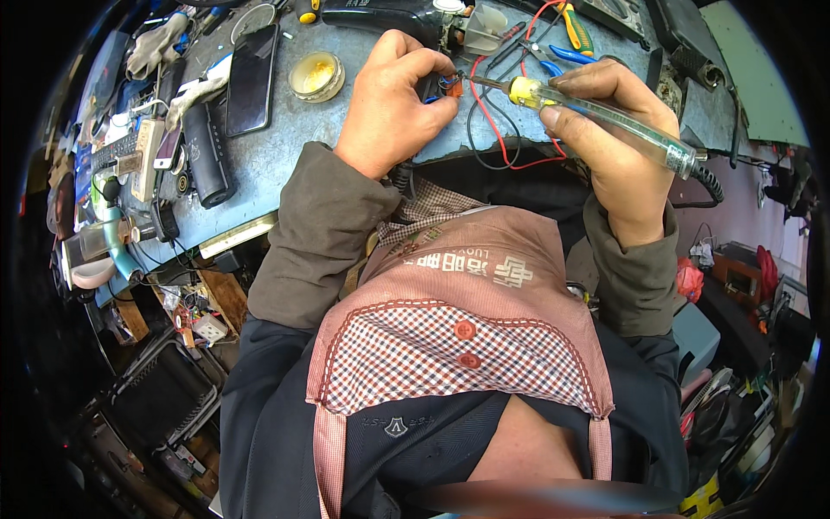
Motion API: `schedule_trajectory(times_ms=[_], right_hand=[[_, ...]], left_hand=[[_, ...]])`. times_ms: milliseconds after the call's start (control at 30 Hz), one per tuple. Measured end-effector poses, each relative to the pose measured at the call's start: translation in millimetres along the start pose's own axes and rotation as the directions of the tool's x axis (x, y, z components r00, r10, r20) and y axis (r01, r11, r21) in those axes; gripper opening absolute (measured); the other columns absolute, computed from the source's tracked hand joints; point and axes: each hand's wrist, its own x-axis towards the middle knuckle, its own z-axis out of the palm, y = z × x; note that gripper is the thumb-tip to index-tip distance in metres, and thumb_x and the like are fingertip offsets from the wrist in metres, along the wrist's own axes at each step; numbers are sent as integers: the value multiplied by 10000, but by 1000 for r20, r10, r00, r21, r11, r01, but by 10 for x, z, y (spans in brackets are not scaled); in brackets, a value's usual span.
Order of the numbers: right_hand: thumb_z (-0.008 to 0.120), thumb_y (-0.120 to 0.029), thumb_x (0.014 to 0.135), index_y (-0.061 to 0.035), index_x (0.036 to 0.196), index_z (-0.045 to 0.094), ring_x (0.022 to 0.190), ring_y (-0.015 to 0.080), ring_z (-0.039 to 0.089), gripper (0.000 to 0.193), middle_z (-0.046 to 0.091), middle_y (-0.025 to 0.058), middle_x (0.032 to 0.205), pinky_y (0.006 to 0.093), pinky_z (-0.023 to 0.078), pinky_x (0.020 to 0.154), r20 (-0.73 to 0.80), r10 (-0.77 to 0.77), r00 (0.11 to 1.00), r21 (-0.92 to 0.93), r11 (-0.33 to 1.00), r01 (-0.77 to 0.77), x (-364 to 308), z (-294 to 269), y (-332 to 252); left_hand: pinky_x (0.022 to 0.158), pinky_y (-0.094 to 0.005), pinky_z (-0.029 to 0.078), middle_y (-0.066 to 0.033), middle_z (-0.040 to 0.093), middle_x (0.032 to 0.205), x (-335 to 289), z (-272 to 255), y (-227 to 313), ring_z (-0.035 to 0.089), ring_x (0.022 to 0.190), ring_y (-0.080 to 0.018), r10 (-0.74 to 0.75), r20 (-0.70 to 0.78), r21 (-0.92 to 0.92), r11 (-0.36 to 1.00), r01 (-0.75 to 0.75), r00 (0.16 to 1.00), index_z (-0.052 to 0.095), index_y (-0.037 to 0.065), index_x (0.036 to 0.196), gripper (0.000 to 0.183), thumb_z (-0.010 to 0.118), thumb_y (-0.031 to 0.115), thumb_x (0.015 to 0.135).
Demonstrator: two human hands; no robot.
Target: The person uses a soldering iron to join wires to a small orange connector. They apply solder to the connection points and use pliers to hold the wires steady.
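My left hand [393,108] is at the front edge of the bench, with thumb and index finger pinched around a small part with orange and blue pieces [452,87]. Much of that part is hidden by the fingers. From the right, my right hand [618,143] grips a soldering iron [627,125] by its clear handle, which has a yellow collar. Its tip points left and meets or nearly meets the small part; contact cannot be made out. Left of my left hand sits a round jar [316,96] holding a yellowish substance.
Red and black leads [500,138] loop over the bench edge between my hands. Behind them lie a yellow-and-green handled tool [575,30] and a black device [380,13]. A dark phone [252,80], a black cylinder [207,156] and clutter fill the blue bench's [259,164] left side.
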Motion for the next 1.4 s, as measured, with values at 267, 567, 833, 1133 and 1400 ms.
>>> schedule_trajectory(times_ms=[267, 567, 833, 1133, 1400], right_hand=[[808, -42, 900, 35, 995, 748, 725, 157, 734, 136, 769, 103, 853, 288, 606, 703, 46, 464, 885, 492, 761, -424, 151, -127, 193], [812, 43, 862, 30, 954, 732, 738, 157, 714, 122, 743, 102, 890, 294, 582, 664, 157, 394, 906, 288, 859, -424, 417, -139, -204], [860, 24, 792, 25, 865, 706, 751, 133, 659, 171, 709, 80, 831, 305, 524, 661, 248, -65, 967, -52, 995, 80, 551, -122, -205], [819, -31, 873, 19, 1013, 735, 808, 162, 715, 171, 764, 96, 943, 296, 582, 729, 330, -209, 921, -103, 961, 255, 435, -168, -136], [835, -53, 893, 42, 1006, 750, 736, 126, 736, 170, 780, 94, 877, 255, 587, 661, -30, 312, 950, 339, 897, -285, -8, -9, 71]], left_hand=[[798, -367, 575, -99, 599, 1004, -4, 8, 13, 658, 899, -267, -18, -6, -21, 1000, 18, 1000, 793, 39, 1016, 286, 866, 38, 739], [792, -325, 533, -72, 615, 986, -19, 16, -11, 643, 906, -214, 20, -3, 24, 1000, -20, 1000, 798, 38, 1038, 294, 885, 30, 757], [805, -332, 536, -81, 618, 983, 6, -6, 16, 648, 914, -227, 24, 15, 47, 999, -25, 1000, 802, 45, 1049, 311, 877, 33, 747], [796, -333, 534, -77, 612, 972, 3, -14, 2, 642, 903, -223, 33, 10, 41, 999, -34, 999, 802, 44, 1059, 323, 868, 31, 743], [749, -308, 517, -56, 604, 964, 3, 10, 43, 615, 861, -179, -44, -4, -21, 999, 44, 999, 808, 43, 1049, 302, 873, 27, 754]])
